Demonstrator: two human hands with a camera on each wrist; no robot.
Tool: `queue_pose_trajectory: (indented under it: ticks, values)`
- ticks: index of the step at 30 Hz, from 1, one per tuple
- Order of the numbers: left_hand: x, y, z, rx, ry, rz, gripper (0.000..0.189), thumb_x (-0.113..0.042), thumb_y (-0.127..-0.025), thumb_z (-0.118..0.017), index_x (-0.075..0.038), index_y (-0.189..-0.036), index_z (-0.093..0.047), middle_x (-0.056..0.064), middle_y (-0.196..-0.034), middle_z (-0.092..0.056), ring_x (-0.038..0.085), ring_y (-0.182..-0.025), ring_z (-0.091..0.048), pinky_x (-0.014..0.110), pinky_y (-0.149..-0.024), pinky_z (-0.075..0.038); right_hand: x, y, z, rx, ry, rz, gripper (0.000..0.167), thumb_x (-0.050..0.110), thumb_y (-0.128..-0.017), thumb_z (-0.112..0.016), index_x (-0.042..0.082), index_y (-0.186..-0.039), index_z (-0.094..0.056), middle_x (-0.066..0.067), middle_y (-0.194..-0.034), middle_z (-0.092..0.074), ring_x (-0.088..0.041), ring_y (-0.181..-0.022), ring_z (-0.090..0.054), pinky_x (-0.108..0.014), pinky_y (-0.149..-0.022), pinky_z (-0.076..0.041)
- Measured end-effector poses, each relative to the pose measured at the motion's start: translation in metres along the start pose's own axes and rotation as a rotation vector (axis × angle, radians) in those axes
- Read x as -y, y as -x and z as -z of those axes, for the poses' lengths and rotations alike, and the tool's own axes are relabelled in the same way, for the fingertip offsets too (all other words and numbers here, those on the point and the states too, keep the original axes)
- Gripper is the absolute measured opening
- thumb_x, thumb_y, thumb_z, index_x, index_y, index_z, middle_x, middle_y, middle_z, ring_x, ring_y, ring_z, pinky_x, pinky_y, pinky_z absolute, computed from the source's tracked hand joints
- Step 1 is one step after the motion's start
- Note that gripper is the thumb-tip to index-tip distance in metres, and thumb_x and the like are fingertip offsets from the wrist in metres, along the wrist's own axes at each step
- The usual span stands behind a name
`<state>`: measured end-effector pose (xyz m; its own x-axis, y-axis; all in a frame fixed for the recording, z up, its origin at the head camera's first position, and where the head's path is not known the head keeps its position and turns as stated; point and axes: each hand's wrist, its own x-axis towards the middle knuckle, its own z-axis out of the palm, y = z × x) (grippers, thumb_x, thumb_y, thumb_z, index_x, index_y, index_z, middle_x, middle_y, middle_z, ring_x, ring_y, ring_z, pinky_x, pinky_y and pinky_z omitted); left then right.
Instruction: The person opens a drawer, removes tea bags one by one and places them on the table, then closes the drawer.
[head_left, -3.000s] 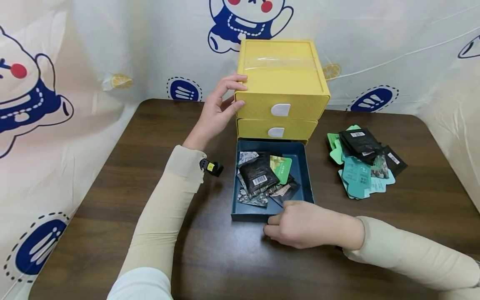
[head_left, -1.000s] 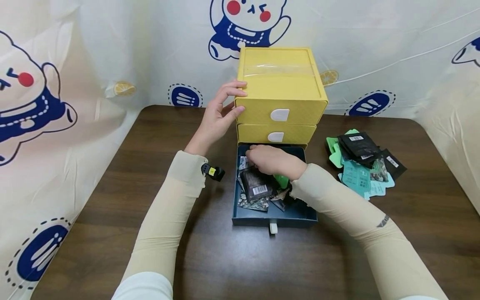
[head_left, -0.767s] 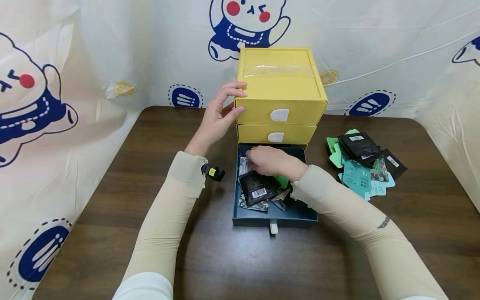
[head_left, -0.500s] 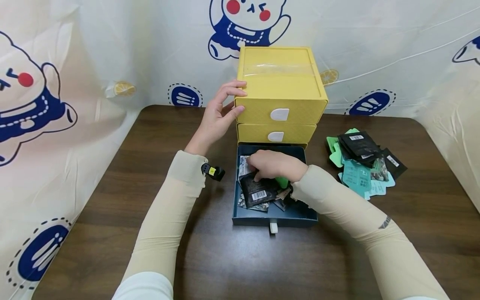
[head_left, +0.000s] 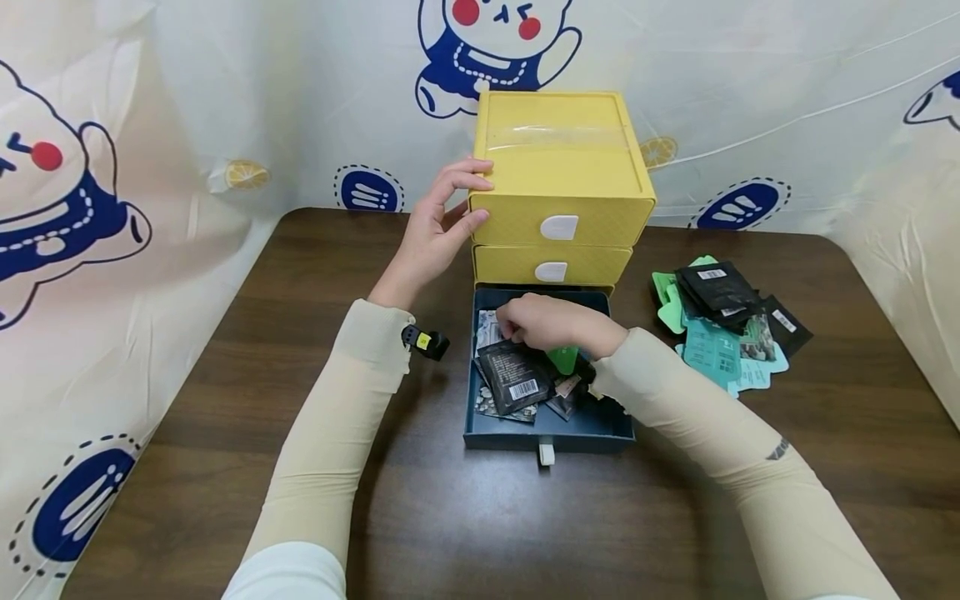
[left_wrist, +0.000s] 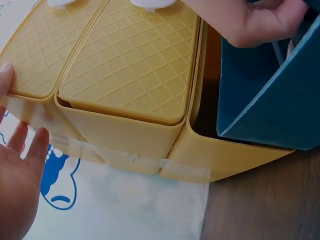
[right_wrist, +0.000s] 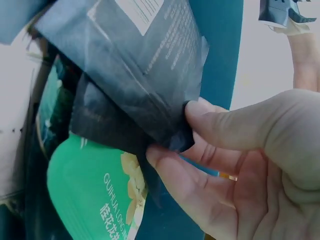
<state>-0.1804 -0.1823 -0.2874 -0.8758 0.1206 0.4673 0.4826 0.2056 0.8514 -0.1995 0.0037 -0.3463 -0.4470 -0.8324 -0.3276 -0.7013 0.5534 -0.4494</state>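
My left hand rests against the left side of a yellow drawer box, its fingers extended over the top edge. Below the two closed drawers, the bottom drawer is pulled out; it is dark blue with a white tab. Inside lie several flat sachets. My right hand is in the drawer, its thumb and fingers pinching a corner of a black sachet with a barcode label. Beside it in the right wrist view is a green sachet with printed lettering.
To the right of the drawer box, a loose pile of black, green and teal sachets lies on the dark wooden table. A white curtain with cartoon prints hangs behind and at the left.
My right hand has moved from the drawer's front edge to its far part, uncovering the white tab. The black sachet has shifted slightly under it. My left hand stays on the box.
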Motion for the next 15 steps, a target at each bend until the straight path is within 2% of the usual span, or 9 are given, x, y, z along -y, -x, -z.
queue_pose_trajectory:
  ticks: [5, 9, 15]
  values:
    - [-0.001, 0.001, 0.0, 0.001, 0.006, 0.002, 0.025, 0.001, -0.096, -0.059, 0.006, -0.12, -0.055, 0.015, -0.147, -0.047, 0.016, -0.152, -0.026, 0.052, -0.119, -0.034, -0.001, 0.007, 0.005, -0.018, -0.114, 0.04, 0.019, -0.006, -0.097, -0.05, 0.007, -0.085, -0.058, -0.002, -0.075, -0.048, -0.016, -0.067, -0.044, -0.026, -0.065, -0.039]
    - [0.001, 0.0, -0.001, 0.0, 0.005, 0.003, 0.025, 0.001, -0.096, -0.059, 0.005, -0.12, -0.055, 0.015, -0.148, -0.047, 0.016, -0.152, -0.026, 0.051, -0.119, -0.034, -0.002, 0.019, 0.013, -0.084, -0.17, 0.058, 0.018, -0.006, -0.097, -0.052, 0.006, -0.084, -0.056, -0.002, -0.074, -0.047, -0.017, -0.068, -0.046, -0.027, -0.065, -0.04]
    - [0.018, -0.005, 0.001, -0.007, -0.013, -0.002, 0.026, 0.0, -0.096, -0.06, 0.002, -0.121, -0.056, 0.011, -0.149, -0.047, 0.012, -0.151, -0.027, 0.049, -0.119, -0.036, -0.007, 0.042, 0.026, -0.193, -0.235, 0.028, 0.017, -0.007, -0.097, -0.051, 0.005, -0.086, -0.057, -0.007, -0.083, -0.052, -0.019, -0.071, -0.05, -0.029, -0.064, -0.042]
